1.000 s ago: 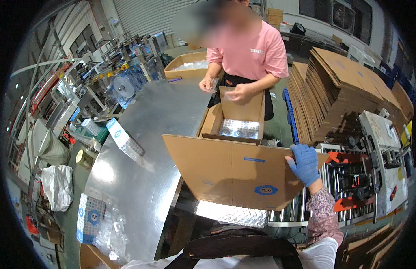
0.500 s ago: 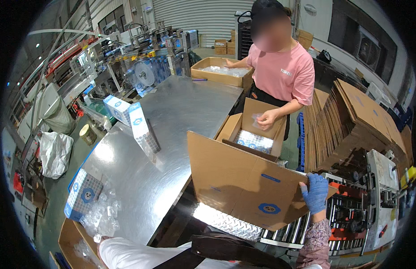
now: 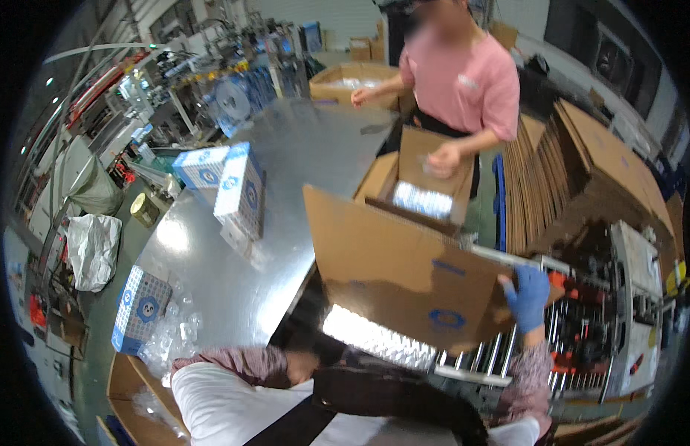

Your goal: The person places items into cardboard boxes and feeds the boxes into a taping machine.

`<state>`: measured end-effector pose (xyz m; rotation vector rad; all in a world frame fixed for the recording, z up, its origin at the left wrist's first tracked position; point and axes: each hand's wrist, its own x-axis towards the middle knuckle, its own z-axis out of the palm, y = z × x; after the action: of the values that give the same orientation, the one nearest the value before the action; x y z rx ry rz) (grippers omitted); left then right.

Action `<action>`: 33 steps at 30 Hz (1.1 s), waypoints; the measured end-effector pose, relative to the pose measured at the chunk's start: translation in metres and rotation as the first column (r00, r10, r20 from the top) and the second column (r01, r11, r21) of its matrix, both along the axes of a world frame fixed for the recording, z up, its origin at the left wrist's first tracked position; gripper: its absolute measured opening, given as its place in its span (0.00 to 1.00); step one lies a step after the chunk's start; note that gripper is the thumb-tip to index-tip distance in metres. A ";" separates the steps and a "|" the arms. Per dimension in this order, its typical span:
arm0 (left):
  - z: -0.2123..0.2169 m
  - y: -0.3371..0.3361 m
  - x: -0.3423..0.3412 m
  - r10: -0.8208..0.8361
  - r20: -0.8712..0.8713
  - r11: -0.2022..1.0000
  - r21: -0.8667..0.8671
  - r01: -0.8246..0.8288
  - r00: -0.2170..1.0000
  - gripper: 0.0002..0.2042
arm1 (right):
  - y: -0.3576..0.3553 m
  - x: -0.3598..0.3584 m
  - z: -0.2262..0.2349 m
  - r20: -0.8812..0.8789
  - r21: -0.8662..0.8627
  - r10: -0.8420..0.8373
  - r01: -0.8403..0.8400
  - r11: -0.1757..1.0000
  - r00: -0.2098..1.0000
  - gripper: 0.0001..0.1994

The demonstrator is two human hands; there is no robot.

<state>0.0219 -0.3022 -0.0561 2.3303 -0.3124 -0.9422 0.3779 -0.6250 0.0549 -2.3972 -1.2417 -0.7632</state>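
A blue glove covers my right hand, closed on the right end of a large flattened cardboard carton. The carton stands on edge, leaning, with blue print on its side. Close to my body, left of the dark strap, my left hand is smeared by motion and its fingers cannot be made out. Behind the carton, an open cardboard box holds blue-and-white packs. A co-worker in a pink shirt has one hand over that box, apparently with a clear plastic piece.
On the steel table stand patterned blue-and-white boxes and clear plastic pieces. A carton of plastic pieces sits at the far end. Stacked flat cartons and a roller conveyor lie to the right.
My left hand has swung from the plastic pieces at the lower left in towards my body. My right hand still grips the carton. The co-worker's other hand has left the far carton.
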 end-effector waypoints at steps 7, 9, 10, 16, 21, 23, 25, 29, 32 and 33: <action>0.143 0.039 0.168 0.005 0.995 0.680 -0.075 -0.729 -0.097 0.14 | -0.005 -0.015 0.001 0.016 0.033 0.018 -0.018 0.999 1.000 0.16; 0.132 0.060 0.193 0.057 0.989 0.691 0.057 -0.721 0.133 0.14 | -0.009 -0.025 0.006 -0.013 0.068 0.051 -0.050 0.996 0.999 0.16; 0.126 0.066 0.198 0.081 0.966 0.695 0.121 -0.708 0.244 0.14 | -0.009 -0.032 0.006 0.009 0.070 0.050 -0.051 0.996 0.999 0.15; 0.100 0.032 0.189 0.454 0.876 0.387 -0.360 -0.849 -0.164 0.26 | -0.041 -0.092 0.049 -0.420 -0.170 0.048 -0.130 0.977 0.906 0.12; 0.083 0.005 0.173 0.837 0.204 -0.073 -0.878 -0.473 -0.508 0.42 | -0.047 -0.068 0.057 -0.911 -0.007 0.083 -0.216 0.976 0.403 0.20; 0.075 0.009 0.161 0.821 0.215 -0.112 -0.848 -0.518 -0.529 0.44 | -0.048 -0.057 0.051 -0.943 0.097 0.139 -0.148 0.984 0.303 0.18; 0.080 0.006 0.143 0.893 0.067 -0.193 -0.836 -0.514 -0.445 0.44 | -0.048 -0.045 0.053 -0.959 0.064 0.072 -0.041 0.997 0.276 0.18; 0.098 0.008 0.105 0.977 -0.084 -0.174 -0.850 -0.497 -0.198 0.45 | -0.042 -0.038 0.055 -0.346 -0.285 0.129 -0.235 0.929 0.929 0.15; 0.127 0.030 0.094 0.996 0.087 0.067 -0.679 -0.731 0.011 0.46 | -0.037 -0.041 0.068 -0.220 -0.458 0.050 -0.149 0.876 0.974 0.24; 0.145 0.045 0.089 0.978 0.147 0.204 -0.570 -0.796 0.146 0.47 | -0.034 -0.039 0.070 -0.205 -0.430 0.031 -0.118 0.895 0.978 0.26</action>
<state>0.1114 -0.2574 0.0886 1.7639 0.7147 0.3794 0.3388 -0.6588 0.1246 -2.6696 -1.5453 -0.2266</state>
